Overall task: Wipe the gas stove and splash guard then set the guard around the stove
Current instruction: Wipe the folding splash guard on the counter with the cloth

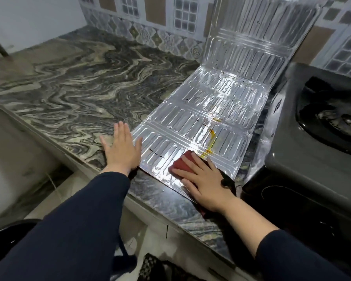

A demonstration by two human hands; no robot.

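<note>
The silver foil splash guard [207, 110] lies unfolded on the marble counter, its far panel leaning up against the tiled wall. Yellow-brown grease streaks and small dark specks mark its near panels. My right hand [203, 179] presses flat on a dark red cloth [183, 164] at the guard's near edge. My left hand [122, 149] lies flat, fingers apart, holding down the guard's left corner, partly on the counter. The grey gas stove [312, 151] with its black burner stands at the right.
The grey-and-cream marble counter [73, 94] stretches left and back to the patterned tile wall [150, 23]. Its front edge runs diagonally below my hands. A dark round object [6, 232] sits low at the left, and a patterned mat [154, 266] lies on the floor.
</note>
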